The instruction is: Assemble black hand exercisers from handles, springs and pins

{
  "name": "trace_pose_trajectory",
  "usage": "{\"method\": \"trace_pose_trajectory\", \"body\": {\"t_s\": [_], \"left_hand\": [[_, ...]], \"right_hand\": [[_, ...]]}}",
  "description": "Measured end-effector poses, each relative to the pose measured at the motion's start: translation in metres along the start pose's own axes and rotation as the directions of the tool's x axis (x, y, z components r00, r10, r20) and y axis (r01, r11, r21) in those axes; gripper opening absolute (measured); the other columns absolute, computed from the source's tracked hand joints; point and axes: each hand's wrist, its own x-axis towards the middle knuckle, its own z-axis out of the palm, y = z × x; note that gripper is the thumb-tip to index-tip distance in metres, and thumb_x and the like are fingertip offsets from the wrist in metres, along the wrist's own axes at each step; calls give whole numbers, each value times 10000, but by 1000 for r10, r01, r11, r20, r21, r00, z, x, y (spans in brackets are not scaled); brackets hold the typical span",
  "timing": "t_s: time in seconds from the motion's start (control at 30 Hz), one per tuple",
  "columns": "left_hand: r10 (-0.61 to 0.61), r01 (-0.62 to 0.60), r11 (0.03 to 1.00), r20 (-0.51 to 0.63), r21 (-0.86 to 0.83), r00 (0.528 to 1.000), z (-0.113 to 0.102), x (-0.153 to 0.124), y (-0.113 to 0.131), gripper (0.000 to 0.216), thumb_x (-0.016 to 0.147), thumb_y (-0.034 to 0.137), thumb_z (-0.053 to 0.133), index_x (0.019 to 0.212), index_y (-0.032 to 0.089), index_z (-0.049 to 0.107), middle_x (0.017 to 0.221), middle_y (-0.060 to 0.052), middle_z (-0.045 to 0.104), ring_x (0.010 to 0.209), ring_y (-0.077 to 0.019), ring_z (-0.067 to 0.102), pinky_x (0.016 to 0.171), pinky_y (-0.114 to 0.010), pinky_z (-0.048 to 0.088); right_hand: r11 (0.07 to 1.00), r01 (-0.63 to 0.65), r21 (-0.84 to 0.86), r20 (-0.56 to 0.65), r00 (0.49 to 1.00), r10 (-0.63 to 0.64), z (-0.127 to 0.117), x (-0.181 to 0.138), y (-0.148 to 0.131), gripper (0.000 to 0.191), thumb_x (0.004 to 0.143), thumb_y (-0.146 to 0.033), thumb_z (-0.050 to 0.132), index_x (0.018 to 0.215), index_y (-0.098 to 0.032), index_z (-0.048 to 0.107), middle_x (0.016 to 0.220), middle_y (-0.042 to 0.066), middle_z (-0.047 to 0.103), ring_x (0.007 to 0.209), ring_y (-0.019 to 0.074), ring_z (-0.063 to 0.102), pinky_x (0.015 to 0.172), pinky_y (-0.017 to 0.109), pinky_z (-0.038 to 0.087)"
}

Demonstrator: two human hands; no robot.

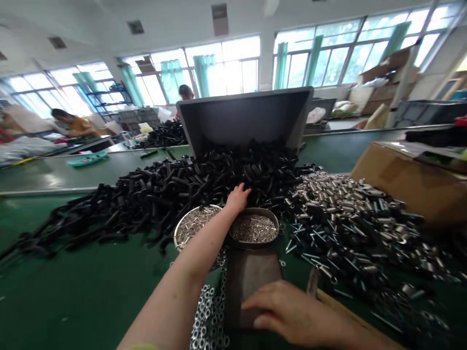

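My left hand (239, 198) reaches out to the near side of a heap of black curved plastic parts (175, 182), its fingers apart and nothing visible in them. Below that forearm stand a round dish of small metal pins (195, 224) and an oval tin of tiny metal pieces (254, 228). My right hand (282, 311) hovers over a dark flat plate (251, 277), thumb and forefinger apart with nothing seen between them. Left of the plate lie many metal rings or nuts (209, 316).
A large grey bin (248, 119) lies tipped behind the black heap. To the right are metal sleeves (335, 194), long screws (332, 243) and a cardboard box (412, 180). A teal tray (87, 159) rests at the left. Two people (76, 125) sit farther back.
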Motion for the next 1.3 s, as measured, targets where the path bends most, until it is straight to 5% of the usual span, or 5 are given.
{"method": "trace_pose_trajectory", "body": {"t_s": [0.27, 0.5, 0.77, 1.0, 1.3], "left_hand": [[43, -44, 999, -31, -29, 999, -2, 18, 7, 266, 861, 109, 419, 940, 195, 658, 1034, -112, 540, 1039, -232, 489, 867, -354, 426], [-181, 120, 935, -157, -334, 971, -52, -39, -7, 287, 822, 304, 572, 1057, 139, 585, 944, -68, 613, 907, -183, 568, 825, -299, 448], [-706, 101, -137, 168, -985, 688, -106, -191, -46, 239, 737, 381, 609, 855, 173, 601, 790, -30, 625, 748, -146, 602, 732, -315, 502], [-583, 594, 761, 126, -262, 803, -61, -266, -39, 173, 779, 177, 528, 896, 157, 654, 838, -62, 653, 791, -176, 617, 732, -272, 474], [-476, 458, 879, 200, 131, 856, -47, -251, -27, 268, 776, 56, 442, 859, 128, 687, 927, -166, 674, 914, -253, 633, 829, -346, 466]], "right_hand": [[781, -586, -218, -662, 676, 323, -98, 8, 115, 219, 867, -242, 490, 924, -200, 697, 986, 68, 691, 936, 208, 623, 861, 335, 452], [676, -734, -55, -742, 484, 465, -124, 55, 155, 198, 746, -288, 634, 627, -130, 632, 872, 168, 637, 939, 310, 595, 773, 430, 425], [801, -563, 202, -746, 442, 498, -117, 32, 138, 236, 790, -368, 563, 925, -174, 556, 831, 122, 635, 724, 204, 603, 632, 351, 433], [768, -50, 639, -594, 602, 533, -39, 10, 65, 347, 730, -434, 621, 993, -230, 522, 934, 85, 681, 710, 202, 641, 561, 327, 512], [688, -52, 724, -450, 721, 527, 35, 4, 16, 441, 647, -542, 693, 820, -208, 461, 797, 30, 647, 679, 172, 625, 541, 286, 518]]}}
